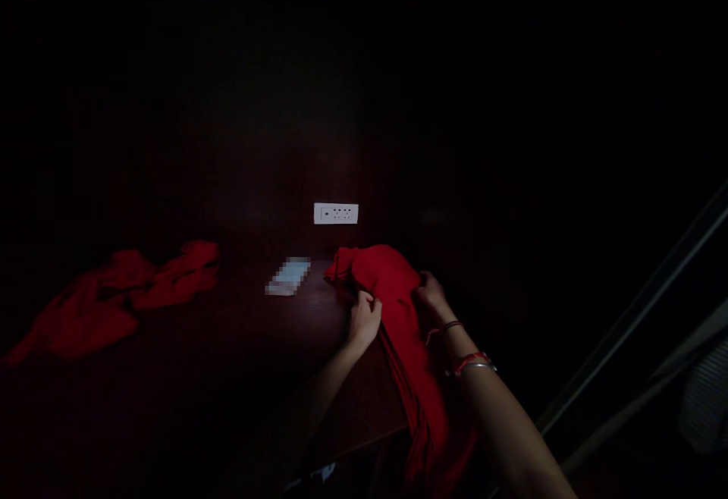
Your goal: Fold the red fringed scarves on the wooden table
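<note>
A dark tabletop (307, 332) is standing against a dark wall (273, 180), and most of the room is sinking into shadow. Low on the wall, 1 white socket plate (336, 214) is showing just above the table. A red cloth (392, 271) is lying at the table's right end, bunching near the wall and spilling down over the right edge, its folds hanging past the front corner. The front edge (369, 447) is catching faint light, and a small pale thing (325, 473) is showing beneath it.

The left hand (365, 321) is closing its thumb and fingers on the left side of that cloth, pinching it. The right hand (434, 294) is curling at the opposite side, touching the fabric; its fingertips are partly hiding, so I cannot tell how firmly they are gripping. Bracelets (473, 362) are circling the right wrist and forearm.

Left of the hands, a pixelated pale object (288, 277) is lying near the cloth, with dark tabletop stretching from there toward a crumpled red fabric (114, 302) at far left. On the right, beyond the forearm, 2 pale bars (631, 324) are slanting through the gloom.
</note>
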{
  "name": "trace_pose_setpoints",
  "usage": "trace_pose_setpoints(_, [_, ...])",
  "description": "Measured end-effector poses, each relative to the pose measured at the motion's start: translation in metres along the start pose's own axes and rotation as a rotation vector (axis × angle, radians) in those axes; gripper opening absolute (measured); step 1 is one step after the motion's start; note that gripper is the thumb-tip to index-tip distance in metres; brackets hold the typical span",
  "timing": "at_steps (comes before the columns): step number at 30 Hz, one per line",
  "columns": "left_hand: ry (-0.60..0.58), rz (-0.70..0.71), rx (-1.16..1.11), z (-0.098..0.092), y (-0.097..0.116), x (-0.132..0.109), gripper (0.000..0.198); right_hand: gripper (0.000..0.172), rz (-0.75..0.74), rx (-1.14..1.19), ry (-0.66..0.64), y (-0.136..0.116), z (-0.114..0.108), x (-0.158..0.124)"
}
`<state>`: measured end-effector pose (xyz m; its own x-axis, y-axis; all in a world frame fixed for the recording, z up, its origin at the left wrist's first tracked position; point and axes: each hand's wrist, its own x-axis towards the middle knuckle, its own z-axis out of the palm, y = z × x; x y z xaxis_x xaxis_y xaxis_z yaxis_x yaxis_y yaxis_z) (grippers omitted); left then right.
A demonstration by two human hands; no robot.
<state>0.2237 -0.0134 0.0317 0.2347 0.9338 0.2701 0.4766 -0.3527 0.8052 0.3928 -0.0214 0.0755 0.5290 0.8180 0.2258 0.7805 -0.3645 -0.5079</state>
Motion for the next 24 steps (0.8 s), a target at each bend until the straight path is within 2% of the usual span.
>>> trace_pose_setpoints(4, [0.047,-0.042,-0.117,0.008,0.006,0.005,0.032,0.047,0.019,0.099,0.013,0.002,-0.004,0.005])
trace_pose_setpoints(7, [0.088,-0.133,-0.127,0.010,-0.001,0.007,0.027,0.046,0.049,0.110,0.052,0.006,-0.004,0.009])
trace_pose_setpoints(10, [0.040,-0.196,-0.107,0.011,-0.013,0.006,0.024,0.046,0.070,0.098,0.060,0.009,0.000,0.014])
trace_pose_setpoints(13, [-0.010,-0.195,-0.039,0.009,-0.014,0.003,0.031,0.039,0.046,0.073,0.020,0.008,0.002,0.015])
trace_pose_setpoints(15, [0.038,-0.126,0.018,0.005,-0.006,0.003,0.034,0.035,-0.004,0.046,0.021,0.003,-0.001,0.012])
trace_pose_setpoints(18, [0.147,-0.027,0.043,0.001,0.009,0.008,0.029,0.037,-0.109,0.003,0.118,-0.009,-0.009,0.002])
trace_pose_setpoints(21, [0.141,-0.101,-0.043,0.006,0.011,0.017,0.038,0.042,-0.288,-0.086,0.203,-0.023,-0.007,-0.010])
trace_pose_setpoints(24, [0.097,-0.256,-0.187,0.018,-0.001,0.025,0.043,0.053,-0.424,-0.276,0.097,-0.028,0.008,-0.018])
